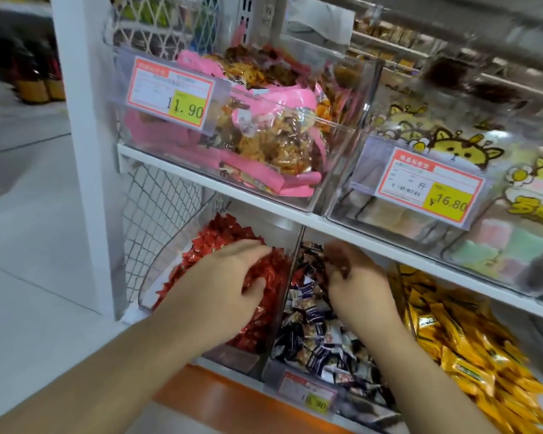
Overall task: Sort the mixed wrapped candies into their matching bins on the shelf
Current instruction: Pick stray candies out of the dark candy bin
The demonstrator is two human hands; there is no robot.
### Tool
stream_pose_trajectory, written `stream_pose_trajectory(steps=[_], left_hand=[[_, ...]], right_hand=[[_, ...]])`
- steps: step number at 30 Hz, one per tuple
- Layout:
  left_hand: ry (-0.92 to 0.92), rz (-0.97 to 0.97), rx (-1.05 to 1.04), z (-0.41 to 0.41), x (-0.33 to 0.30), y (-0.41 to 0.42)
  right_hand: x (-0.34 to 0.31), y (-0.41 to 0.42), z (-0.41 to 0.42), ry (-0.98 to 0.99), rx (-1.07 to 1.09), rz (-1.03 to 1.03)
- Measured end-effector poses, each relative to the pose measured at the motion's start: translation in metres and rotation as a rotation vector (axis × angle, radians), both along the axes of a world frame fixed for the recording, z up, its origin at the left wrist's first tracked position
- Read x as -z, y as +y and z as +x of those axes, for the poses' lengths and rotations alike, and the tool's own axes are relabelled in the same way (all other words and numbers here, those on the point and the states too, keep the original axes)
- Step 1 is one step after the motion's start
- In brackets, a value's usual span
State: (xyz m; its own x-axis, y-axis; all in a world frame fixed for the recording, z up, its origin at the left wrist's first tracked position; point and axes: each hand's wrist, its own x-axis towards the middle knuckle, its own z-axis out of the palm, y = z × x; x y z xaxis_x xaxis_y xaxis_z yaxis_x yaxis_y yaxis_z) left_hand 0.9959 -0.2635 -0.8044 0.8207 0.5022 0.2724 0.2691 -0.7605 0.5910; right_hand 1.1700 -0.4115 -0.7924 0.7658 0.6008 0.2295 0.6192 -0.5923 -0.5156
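1. The left hand lies palm down on the heap of red candies in the left clear bin of the lower shelf row. Its fingers are spread and only slightly bent, the fingertips buried among the wrappers; I cannot tell whether it holds any candy.
2. The right hand reaches into the middle bin, just right of the divider between the two bins. Its fingers curl downward into the dark blue and white candies. The fingertips lie in the shadow of the shelf board, so whether they pinch a candy cannot be told.
3. A few red wrappers show on the middle bin's side of the divider, near the right hand's fingers.
4. To the right, a third bin holds yellow packets, well apart from both hands.
5. The white shelf board runs above the hands. On it stand two clear bins: the left one holds pink packs of snacks and bears a price tag reading 11.90; the right one holds packs with yellow cat drawings and a tag reading 16.80.
6. A small price label sits on the front of the middle bin.
7. A white wire mesh panel closes the shelf's left end, beside the white upright post.
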Motion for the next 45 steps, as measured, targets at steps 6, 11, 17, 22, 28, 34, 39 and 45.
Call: stream_pose_trajectory(steps=[6,11,17,22,28,34,39,45], left_hand=[[0.084,0.037,0.178,0.017,0.017,-0.031],[0.05,0.057,0.182,0.02,0.025,-0.024],[0.038,0.071,0.172,0.022,0.024,-0.025],[0.039,0.075,0.175,0.022,0.025,-0.024],[0.049,0.058,0.181,0.023,0.025,-0.021],[0.02,0.038,0.176,0.024,0.025,-0.019],[-0.071,-0.064,0.097,0.024,0.017,-0.019],[-0.224,-0.341,-0.067,0.019,0.003,-0.013]], right_hand=[[0.022,-0.021,0.007,-0.057,-0.322,-0.257],[0.017,-0.028,0.022,-0.062,-0.273,-0.358],[0.013,-0.019,0.029,0.061,-0.144,-0.122],[0.019,0.007,0.047,0.087,-0.068,-0.179],[0.033,0.012,0.058,0.085,-0.039,-0.264],[0.021,0.002,0.049,0.165,0.08,0.001],[-0.004,-0.002,0.02,0.329,-0.001,0.164],[-0.018,0.009,-0.024,0.497,-0.225,0.349]])
